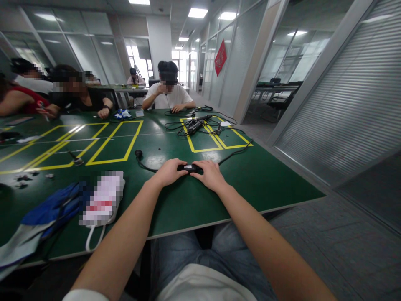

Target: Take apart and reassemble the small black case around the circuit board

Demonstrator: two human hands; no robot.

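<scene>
A black power adapter (188,167) with a small white label lies lengthwise across the green table, close to its front edge. My left hand (170,172) is closed around its left end, and my right hand (209,173) grips the right end. Both thumbs rest near the label. From the left side a black cable runs out to a plug (138,155) lying on the table. A second black cable (234,154) leaves past my right hand and curves toward the back right. My palms hide the adapter's ends.
The green table (266,179) carries yellow tape outlines. Several black adapters and cables (197,124) are heaped at the back. At left lie blue-and-white gloves (59,209), a blurred white item (105,196) with a strap, and small metal parts (77,159). Co-workers (169,90) sit opposite.
</scene>
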